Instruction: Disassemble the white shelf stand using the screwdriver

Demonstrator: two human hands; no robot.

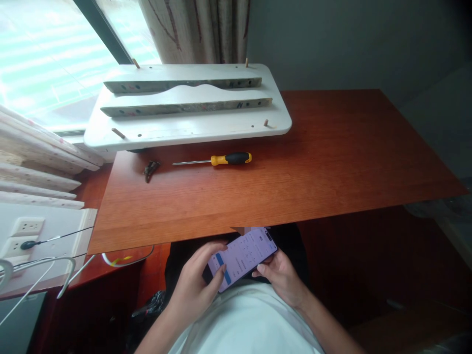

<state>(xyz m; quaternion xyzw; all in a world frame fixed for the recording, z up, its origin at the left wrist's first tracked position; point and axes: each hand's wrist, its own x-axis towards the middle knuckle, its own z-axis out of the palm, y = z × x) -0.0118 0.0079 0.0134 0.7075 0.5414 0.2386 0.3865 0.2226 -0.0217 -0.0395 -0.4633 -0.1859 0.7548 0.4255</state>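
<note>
We are clasping the phone (243,255) with left hand (197,277) and right hand (284,278), seemingly tapping; using the screwdriver (230,159) lying far-side would be requiring a free hand.

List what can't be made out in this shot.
All in the head view:
Phone: screen text too small and blurred to read.
Right hand: some fingers hidden behind the phone.
Dark screws: overlapping and small, so no sure count.
White board: underside hidden by the board itself.
Left forearm and right forearm: cut off by the bottom edge.
</note>
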